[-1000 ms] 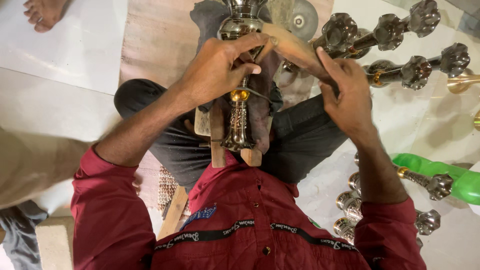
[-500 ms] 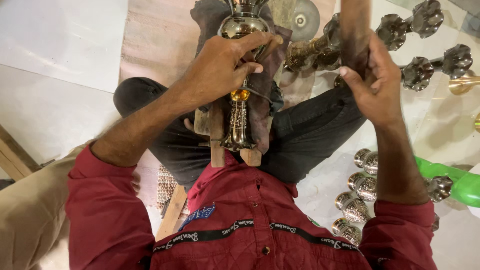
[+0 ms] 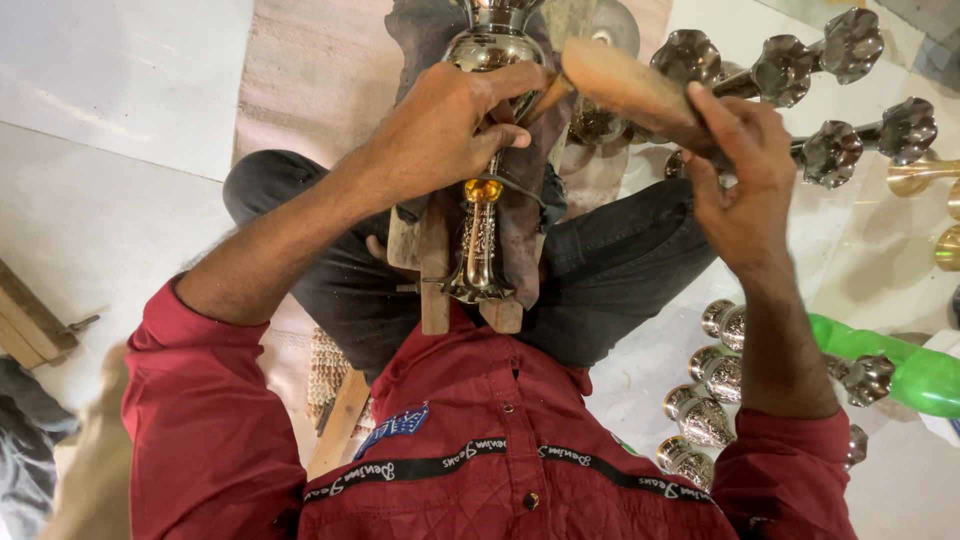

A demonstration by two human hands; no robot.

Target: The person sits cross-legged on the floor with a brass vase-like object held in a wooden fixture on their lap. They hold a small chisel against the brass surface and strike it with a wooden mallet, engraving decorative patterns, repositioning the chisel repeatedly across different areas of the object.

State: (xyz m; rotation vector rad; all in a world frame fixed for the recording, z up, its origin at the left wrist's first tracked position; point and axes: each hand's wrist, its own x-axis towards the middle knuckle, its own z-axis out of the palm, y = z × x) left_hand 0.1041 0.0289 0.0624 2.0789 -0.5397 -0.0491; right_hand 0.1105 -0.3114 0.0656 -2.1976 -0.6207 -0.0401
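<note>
The silver vase (image 3: 487,150) runs off the top edge at twelve o'clock, so its mouth is cut away, and the left hand (image 3: 440,135) covers its middle. The fingers (image 3: 505,135) hide the spot where the wooden mallet (image 3: 625,90) meets the metal; whether they touch cannot be told. The right hand (image 3: 745,190) conceals the mallet's handle end. The wooden block (image 3: 435,270) under the vase is partly covered by dark cloth (image 3: 520,230). At three o'clock the green plastic bottle (image 3: 900,365) and the brass pieces (image 3: 930,180) are cut by the edge.
</note>
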